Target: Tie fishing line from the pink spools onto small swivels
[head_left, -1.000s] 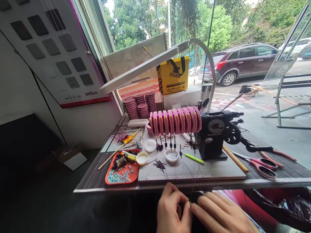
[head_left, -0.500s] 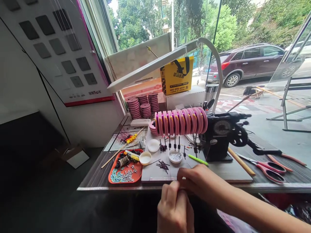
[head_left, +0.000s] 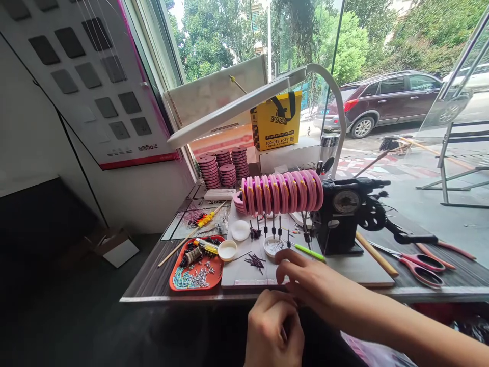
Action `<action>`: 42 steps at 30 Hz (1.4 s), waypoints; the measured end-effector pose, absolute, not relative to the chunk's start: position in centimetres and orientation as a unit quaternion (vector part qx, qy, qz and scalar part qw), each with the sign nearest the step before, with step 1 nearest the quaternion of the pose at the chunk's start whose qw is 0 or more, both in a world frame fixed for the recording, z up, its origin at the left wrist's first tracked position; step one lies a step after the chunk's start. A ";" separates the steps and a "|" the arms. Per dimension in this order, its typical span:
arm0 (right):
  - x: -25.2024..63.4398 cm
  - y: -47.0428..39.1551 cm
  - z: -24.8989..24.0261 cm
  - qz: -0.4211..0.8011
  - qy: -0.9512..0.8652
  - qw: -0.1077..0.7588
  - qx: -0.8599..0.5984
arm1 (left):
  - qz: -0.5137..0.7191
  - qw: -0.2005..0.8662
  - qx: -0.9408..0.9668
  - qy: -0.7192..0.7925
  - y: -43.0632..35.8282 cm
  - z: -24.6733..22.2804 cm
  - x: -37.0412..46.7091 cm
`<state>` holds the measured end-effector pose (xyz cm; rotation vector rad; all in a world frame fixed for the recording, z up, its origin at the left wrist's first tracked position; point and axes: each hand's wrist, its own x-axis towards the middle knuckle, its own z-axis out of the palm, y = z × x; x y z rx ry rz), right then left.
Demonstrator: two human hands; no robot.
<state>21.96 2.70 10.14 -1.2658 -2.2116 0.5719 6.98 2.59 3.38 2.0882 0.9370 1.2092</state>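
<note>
My left hand [head_left: 273, 326] is closed below the table's front edge, thumb and fingers pressed together; whatever it holds is too small or hidden to make out. Just above it, my right hand [head_left: 305, 278] is bent over the front of the white board [head_left: 233, 272], its curled fingertips drawn together around something I cannot make out. Nearest to its fingers is a small white dish [head_left: 274, 246] of tiny clear pieces. Beside that lie several thin dark sticks [head_left: 254, 262]. A row of pink foam winding spools [head_left: 282, 191] sits on the shaft of a black hand-cranked winder [head_left: 340, 224].
An orange tray [head_left: 172, 278] with small metal and turquoise parts stands left. A green-handled tool [head_left: 309, 252], red-handled scissors [head_left: 426, 270] and a wooden stick [head_left: 378, 255] lie right. A white lamp [head_left: 244, 106] arches over the bench; stacked pink spools [head_left: 209, 172] stand behind.
My right hand has moved slightly up and apart from my left hand, its index finger lifting toward the dish. My left hand has turned a little and stays closed. The view has shifted slightly.
</note>
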 end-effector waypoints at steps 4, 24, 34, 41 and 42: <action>22.4 1.2 10.7 0.245 -0.838 0.267 -0.409 | 0.376 0.535 0.634 0.413 3.0 5.0 7.1; 23.3 -1.3 8.5 0.082 -0.889 0.302 -0.334 | 0.256 0.641 0.616 0.381 4.1 7.4 7.2; 23.4 -0.5 7.9 0.317 -0.693 0.413 -0.499 | 0.320 0.584 0.645 0.375 3.6 6.1 7.3; 24.1 -1.2 9.7 0.237 -0.868 0.258 -0.353 | 0.130 0.638 0.672 0.353 5.3 7.8 7.4; 24.1 -1.4 9.9 0.202 -0.893 0.220 -0.337 | 0.114 0.632 0.683 0.348 5.6 8.0 7.5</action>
